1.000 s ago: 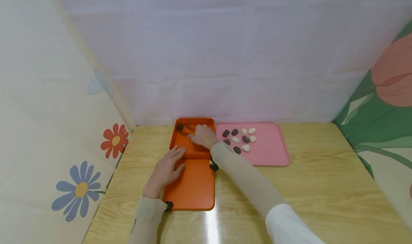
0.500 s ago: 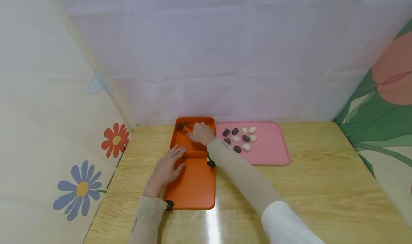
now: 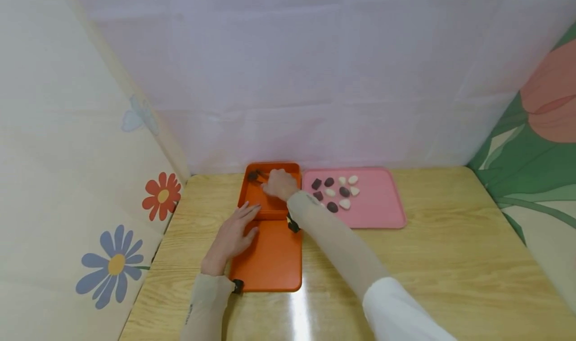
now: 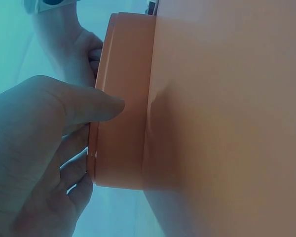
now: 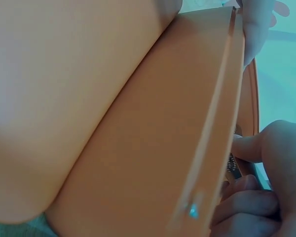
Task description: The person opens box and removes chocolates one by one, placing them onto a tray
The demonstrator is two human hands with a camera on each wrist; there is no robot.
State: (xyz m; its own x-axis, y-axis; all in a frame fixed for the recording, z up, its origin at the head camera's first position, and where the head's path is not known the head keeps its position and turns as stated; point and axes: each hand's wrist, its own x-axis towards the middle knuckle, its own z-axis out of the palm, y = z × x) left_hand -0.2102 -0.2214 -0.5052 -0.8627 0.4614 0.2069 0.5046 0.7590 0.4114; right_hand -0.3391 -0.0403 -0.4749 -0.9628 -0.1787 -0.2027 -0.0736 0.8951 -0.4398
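An orange box [image 3: 277, 212] stands at the back left of the table in the head view. My left hand [image 3: 230, 237] holds its front left corner; in the left wrist view the thumb lies against the outer wall and the fingers reach over the rim. Inside the box, the fingers of my right hand [image 3: 280, 185] curl round dark tongs [image 3: 260, 173], whose two arms point left. A dark lump [image 3: 253, 176] shows at their far end. In the right wrist view a textured strip of the tongs [image 5: 232, 167] shows by the fingers. The palm hides the rest.
A flat orange panel [image 3: 270, 266] lies against the box's front wall, under the left thumb. Right of the box is a pink tray [image 3: 378, 206] with several dark pieces [image 3: 332, 207] and white pieces [image 3: 353, 179]. A white cloth wall [image 3: 333, 81] rises behind the table [image 3: 450, 241].
My right hand and forearm have shifted slightly left and away from me, with the tongs still in the fingers. My left hand stays at the box corner. The pieces on the tray lie as before.
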